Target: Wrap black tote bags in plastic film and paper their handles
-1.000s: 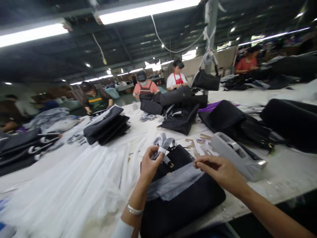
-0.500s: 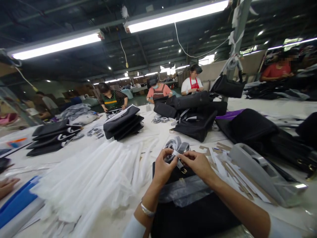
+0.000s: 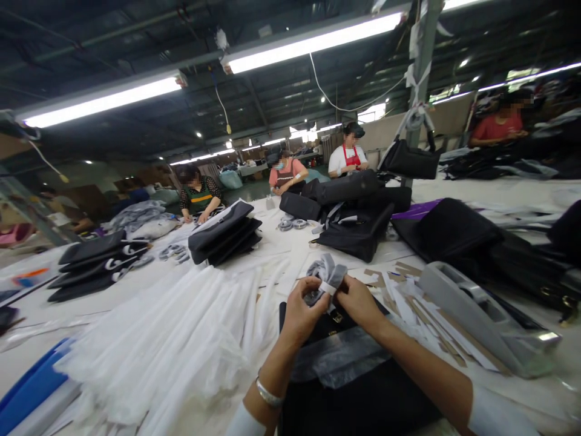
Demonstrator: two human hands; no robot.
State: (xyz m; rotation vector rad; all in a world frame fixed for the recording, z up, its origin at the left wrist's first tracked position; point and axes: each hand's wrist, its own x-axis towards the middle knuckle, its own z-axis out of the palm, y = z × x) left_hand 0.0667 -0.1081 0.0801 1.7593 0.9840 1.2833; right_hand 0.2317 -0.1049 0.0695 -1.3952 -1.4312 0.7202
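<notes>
A coiled grey strap (image 3: 334, 274) with a white band (image 3: 327, 288) around its middle is between my hands. My left hand (image 3: 303, 307) pinches the strap and band from the left, thumb and fingers closed. My right hand (image 3: 358, 303) grips the coil's right side, its fingertips partly hidden behind it. Just below the coil shows a gold buckle (image 3: 336, 316). Under my hands lies a black bag (image 3: 354, 396), with a sheet of clear plastic (image 3: 336, 357) across it.
White wrapping sheets (image 3: 167, 327) spread to the left. A grey tape dispenser (image 3: 472, 309) and paper strips (image 3: 426, 309) lie to the right. Stacked black bags (image 3: 224, 233) and a bag pile (image 3: 349, 224) stand farther back. Several co-workers, one in a red apron (image 3: 350, 156), are beyond the table.
My right hand has moved in closer around the coil, and the white band now wraps it. A hand at the far left edge has gone out of view.
</notes>
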